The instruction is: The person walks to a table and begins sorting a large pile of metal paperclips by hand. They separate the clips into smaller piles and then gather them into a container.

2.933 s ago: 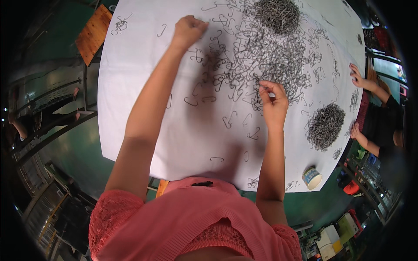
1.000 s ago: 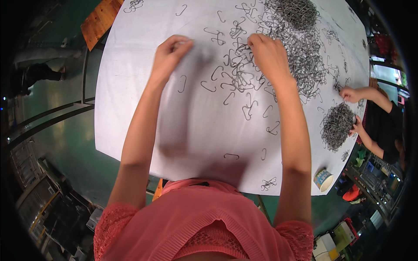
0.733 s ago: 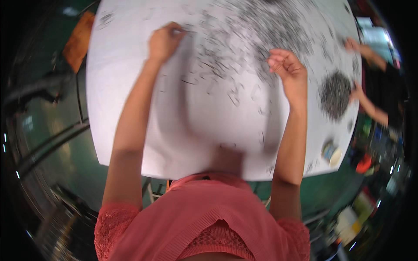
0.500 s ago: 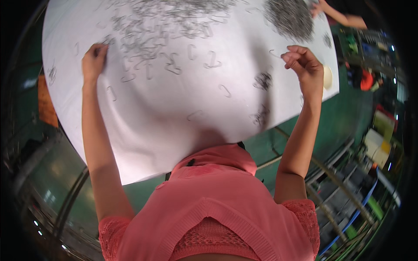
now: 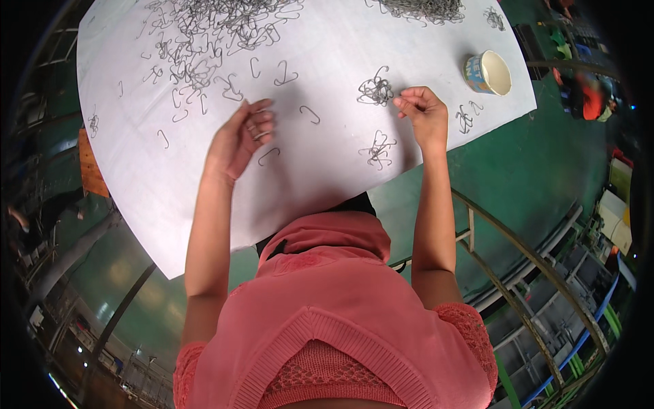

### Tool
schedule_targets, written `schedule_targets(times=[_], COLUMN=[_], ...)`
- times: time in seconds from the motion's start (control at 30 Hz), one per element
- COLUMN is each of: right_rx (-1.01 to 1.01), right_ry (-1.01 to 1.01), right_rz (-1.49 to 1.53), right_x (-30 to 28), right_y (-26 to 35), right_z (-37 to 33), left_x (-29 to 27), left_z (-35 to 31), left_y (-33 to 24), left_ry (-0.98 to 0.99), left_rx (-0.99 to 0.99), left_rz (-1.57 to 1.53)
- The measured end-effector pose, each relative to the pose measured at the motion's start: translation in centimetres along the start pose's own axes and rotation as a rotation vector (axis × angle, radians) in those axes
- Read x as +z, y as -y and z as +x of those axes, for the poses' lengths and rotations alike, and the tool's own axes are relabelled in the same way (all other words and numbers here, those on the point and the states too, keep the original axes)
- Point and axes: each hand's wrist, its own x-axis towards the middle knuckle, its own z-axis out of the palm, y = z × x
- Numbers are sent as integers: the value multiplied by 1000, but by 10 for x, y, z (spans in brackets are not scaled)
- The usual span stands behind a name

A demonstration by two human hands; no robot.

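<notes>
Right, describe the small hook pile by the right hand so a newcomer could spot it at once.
Over the white table, find the right hand. Just left of it lies the small hook pile. It is a denser, darker tangle than the sparse pile below it in view.

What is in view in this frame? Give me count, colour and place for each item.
loose hooks: many, grey, mostly upper left of table
dense hook heap: one, grey, top edge, cut off
small hook clusters: about five, grey, mostly right side
cup: one, white and blue, right end
table: one, white, centre
board: one, orange-brown, left
floor: green, around table
background gear: several, mixed, outer rim, partly blurred
pink top: one, worn
left hand: one, bare, over table
right hand: one, bare, beside a cluster
</notes>
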Motion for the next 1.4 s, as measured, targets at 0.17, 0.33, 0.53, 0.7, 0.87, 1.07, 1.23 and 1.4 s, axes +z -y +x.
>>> schedule_targets(times=[0.17,0.33,0.53,0.7,0.87,1.07,1.23,1.4], right_rx=[-6,-28,-47,-63,-62,-60,-56,-86], right_ry=[20,49,63,73,95,72,61,89], right_rz=[57,62,68,82,73,68,64,68], right_x=[0,1,-4,-7,-5,1,1,8], right_y=[-9,-13,-13,-10,-5,0,1,6], right_z=[-2,-6,-10,-10,-7,-11,-11,-8], left_x=[29,45,46,34,13,-6,-36,-56], left_z=[-1,-3,-11,-28,-37,-45,-56,-64], left_y=[24,23,34,40,39,27,7,-3], left_ry=[80,85,50,-158,-181,-304,-494,-568], left_rx=[-53,-41,40,98,103,313,382,444], left_rz=[-96,-125,-24,68,21,52,70,32])
